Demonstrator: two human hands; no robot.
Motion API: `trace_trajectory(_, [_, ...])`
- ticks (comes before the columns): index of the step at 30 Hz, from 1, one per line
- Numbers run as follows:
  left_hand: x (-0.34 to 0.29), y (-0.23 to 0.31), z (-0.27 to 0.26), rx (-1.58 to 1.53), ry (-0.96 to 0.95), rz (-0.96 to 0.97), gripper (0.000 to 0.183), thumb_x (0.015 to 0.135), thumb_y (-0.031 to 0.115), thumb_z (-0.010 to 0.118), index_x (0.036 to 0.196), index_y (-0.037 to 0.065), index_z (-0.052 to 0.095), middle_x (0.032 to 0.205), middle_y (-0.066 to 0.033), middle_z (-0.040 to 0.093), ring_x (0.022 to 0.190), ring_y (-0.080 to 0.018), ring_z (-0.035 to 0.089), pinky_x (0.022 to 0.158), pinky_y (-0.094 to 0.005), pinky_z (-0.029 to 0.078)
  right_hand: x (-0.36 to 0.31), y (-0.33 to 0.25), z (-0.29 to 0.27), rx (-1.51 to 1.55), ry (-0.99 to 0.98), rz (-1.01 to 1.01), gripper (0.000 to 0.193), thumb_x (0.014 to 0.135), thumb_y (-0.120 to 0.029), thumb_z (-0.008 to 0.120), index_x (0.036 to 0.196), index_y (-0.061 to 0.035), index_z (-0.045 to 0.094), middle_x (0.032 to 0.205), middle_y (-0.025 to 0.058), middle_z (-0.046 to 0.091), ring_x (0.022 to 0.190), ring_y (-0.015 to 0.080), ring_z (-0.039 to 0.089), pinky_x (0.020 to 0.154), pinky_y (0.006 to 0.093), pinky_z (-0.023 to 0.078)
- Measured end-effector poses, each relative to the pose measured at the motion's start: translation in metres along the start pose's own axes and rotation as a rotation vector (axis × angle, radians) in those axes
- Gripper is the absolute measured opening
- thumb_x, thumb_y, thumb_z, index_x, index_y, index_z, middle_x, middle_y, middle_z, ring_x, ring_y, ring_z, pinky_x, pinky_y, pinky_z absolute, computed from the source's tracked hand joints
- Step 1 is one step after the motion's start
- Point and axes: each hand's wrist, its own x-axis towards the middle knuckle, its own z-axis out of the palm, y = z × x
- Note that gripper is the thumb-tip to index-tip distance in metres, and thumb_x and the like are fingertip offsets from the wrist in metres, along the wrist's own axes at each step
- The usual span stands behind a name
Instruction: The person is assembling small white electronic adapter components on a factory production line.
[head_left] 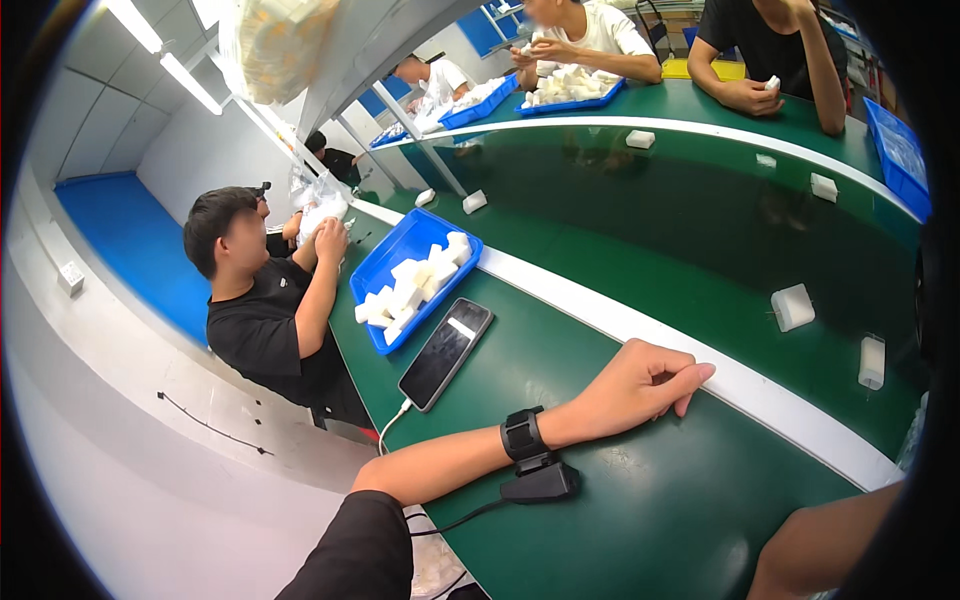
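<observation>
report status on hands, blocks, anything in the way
Left hand curled at white strip, nothing visible in it. Right hand out of view. Loose blocks beyond strip. Phone beside blue tray.

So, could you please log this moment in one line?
left hand: curled, at white strip; right hand: unseen; smartphone: beside blue tray

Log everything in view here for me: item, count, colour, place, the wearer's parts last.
Table: one, green, nearest the wearer
Middle strip: one, dark green, between the rails
Rails: two, white, flanking the strip
Loose blocks: at least seven, white, on the strip
Near tray: one, blue, centre left, holding white blocks
Other trays: at least four, blue, far side and right edge
Phone: one, dark, beside near tray, white cable attached
Bag: one, clear, overhead
Lights: several, white, ceiling
Co-workers: at least six, black or white shirts, around table
Wristband: one, black, left wrist
Left hand: one, bare, at near rail
Right arm: one, partial, lower right
</observation>
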Motion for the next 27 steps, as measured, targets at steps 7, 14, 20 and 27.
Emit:
trace_trajectory(7, [-0.004, -0.002, 0.008, 0.069, -0.019, 0.059, 0.044, 0.102, 0.03, 0.055, 0.069, 0.003, 0.063, 0.06, 0.0, 0.06, 0.059, -0.0059, 0.052, 0.054, -0.0271, 0.041, 0.026, -0.054, -0.004, -0.072, -0.065, 0.198, 0.067, 0.096, -0.055, 0.055, 0.143, -0.0085, 0.043, 0.124, 0.0139, 0.061, 0.115, 0.0276, 0.058, 0.087, 0.0352, 0.049])
trace_trajectory(14, [-0.022, -0.005, -0.008, 0.145, 0.114, -0.071, 0.043, 0.1, 0.019, 0.057, 0.062, 0.001, 0.062, 0.056, -0.0007, 0.059, 0.048, -0.0055, 0.05, 0.046, -0.0221, 0.036, 0.15, -0.198, 0.038, -0.461, -0.264, 0.733, 0.066, 0.096, -0.054, 0.055, 0.141, -0.007, 0.044, 0.123, 0.0138, 0.062, 0.114, 0.0267, 0.059, 0.085, 0.0348, 0.049])
trace_trajectory(20, [-0.004, -0.017, 0.006, 0.028, 0.091, 0.006, 0.043, 0.099, 0.017, 0.058, 0.059, 0.0, 0.06, 0.053, -0.0018, 0.057, 0.046, -0.0061, 0.047, 0.045, -0.0237, 0.033, 0.191, -0.218, 0.05, -0.539, -0.341, 0.817, 0.066, 0.096, -0.054, 0.055, 0.14, -0.0058, 0.045, 0.123, 0.0136, 0.062, 0.113, 0.026, 0.059, 0.084, 0.0345, 0.05])
trace_trajectory(27, [-0.005, -0.025, -0.009, 0.043, 0.0, -0.09, 0.029, 0.097, 0.017, 0.06, 0.073, 0.002, 0.064, 0.064, -0.0022, 0.063, 0.058, -0.0052, 0.054, 0.051, -0.0219, 0.04, 0.2, -0.224, 0.039, -0.514, -0.365, 0.804, 0.065, 0.097, -0.053, 0.055, 0.139, -0.0042, 0.046, 0.122, 0.0135, 0.063, 0.112, 0.0251, 0.059, 0.082, 0.0342, 0.05])
